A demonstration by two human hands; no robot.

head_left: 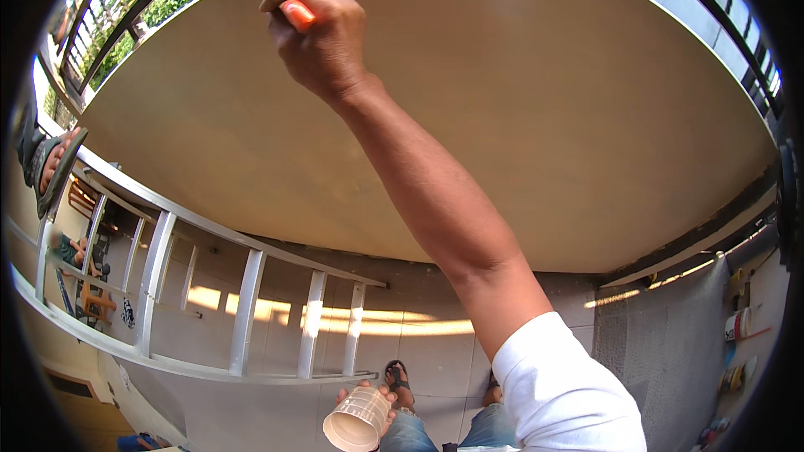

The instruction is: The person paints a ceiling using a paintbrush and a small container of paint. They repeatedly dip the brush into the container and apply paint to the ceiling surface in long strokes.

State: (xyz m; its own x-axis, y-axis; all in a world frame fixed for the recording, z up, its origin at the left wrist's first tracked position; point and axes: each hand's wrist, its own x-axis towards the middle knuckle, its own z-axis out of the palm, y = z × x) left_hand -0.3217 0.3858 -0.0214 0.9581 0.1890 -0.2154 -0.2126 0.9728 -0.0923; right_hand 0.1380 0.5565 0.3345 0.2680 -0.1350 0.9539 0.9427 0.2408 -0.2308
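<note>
My right arm, in a white sleeve, reaches up across a broad cream panel. High at the left of that panel, my right hand is closed around a paintbrush with an orange handle. Its pale tip shows past my fingers, close to the panel's upper edge. Low in the view, my left hand grips a beige plastic cup from behind. The cup's mouth tilts toward me, and its inside is cream-coloured. Most of the left palm is hidden behind it.
An aluminium ladder slants across the lower left. Another person's sandaled foot rests at its upper end. A person sits far below. Dark railings border the top. Paint containers stand by a grey mat at right.
</note>
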